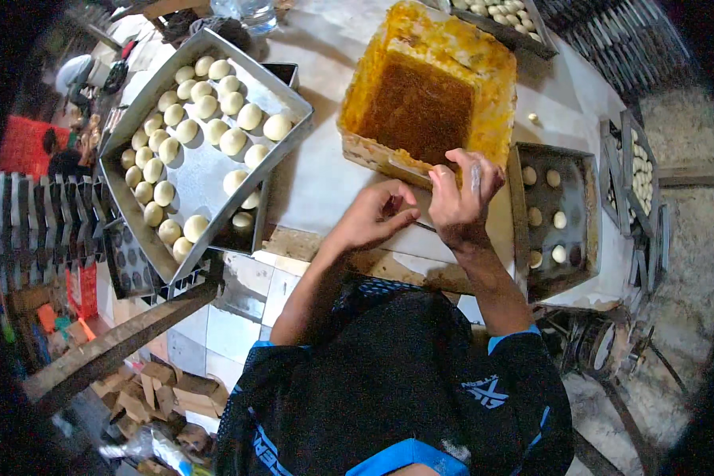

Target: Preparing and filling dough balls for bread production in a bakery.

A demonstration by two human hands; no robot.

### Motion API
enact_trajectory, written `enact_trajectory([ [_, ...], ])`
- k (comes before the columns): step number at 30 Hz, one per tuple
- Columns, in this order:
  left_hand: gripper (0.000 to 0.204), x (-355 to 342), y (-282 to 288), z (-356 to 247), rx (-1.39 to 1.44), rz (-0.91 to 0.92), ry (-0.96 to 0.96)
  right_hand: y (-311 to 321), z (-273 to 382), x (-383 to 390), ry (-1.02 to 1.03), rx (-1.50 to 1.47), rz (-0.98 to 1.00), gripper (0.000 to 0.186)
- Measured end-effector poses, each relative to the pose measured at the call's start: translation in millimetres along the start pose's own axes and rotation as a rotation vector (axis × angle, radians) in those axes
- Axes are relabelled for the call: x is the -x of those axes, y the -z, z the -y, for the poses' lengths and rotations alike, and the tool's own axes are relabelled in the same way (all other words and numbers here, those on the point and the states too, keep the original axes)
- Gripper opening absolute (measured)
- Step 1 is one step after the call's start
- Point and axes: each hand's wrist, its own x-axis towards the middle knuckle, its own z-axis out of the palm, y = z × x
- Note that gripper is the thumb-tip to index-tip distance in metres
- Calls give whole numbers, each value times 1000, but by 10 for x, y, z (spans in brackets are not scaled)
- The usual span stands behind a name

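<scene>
My left hand (377,213) is in front of a square tub (492,75) smeared with orange-yellow paste. Its fingers curl inward toward the thumb; what they hold, if anything, is hidden. Close beside it, my right hand (462,205) is raised at the tub's near rim, fingers bent together and a pale smear on one finger. I cannot make out anything in its grasp. Dark brown filling (412,103) lies deep in the tub. On the left, a tilted metal tray (186,190) carries many pale dough balls (232,141). A darker tray (559,214) on the right bears several more balls (559,254).
The white table (309,182) has a worn front edge right before me. Another tray of balls (504,14) stands at the far side, and stacked trays (635,174) are at the right. A wooden beam (127,345) crosses the lower left, above cardboard scraps (166,389).
</scene>
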Motion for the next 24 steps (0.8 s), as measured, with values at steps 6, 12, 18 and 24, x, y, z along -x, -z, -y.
enact_trajectory([
  [6,23,-150,-186,-1,80,-181,46,256,-195,492,-185,-391,-63,8],
  [12,25,-241,-421,-228,32,81,245,989,-1688,1689,-751,-575,42,21],
  [18,22,-479,-1661,-356,-136,147,181,1121,-2822,2757,-719,-155,508,38],
  [24,30,-506,-2980,-284,-176,321,251,1030,-3161,3075,-349,75,773,18],
])
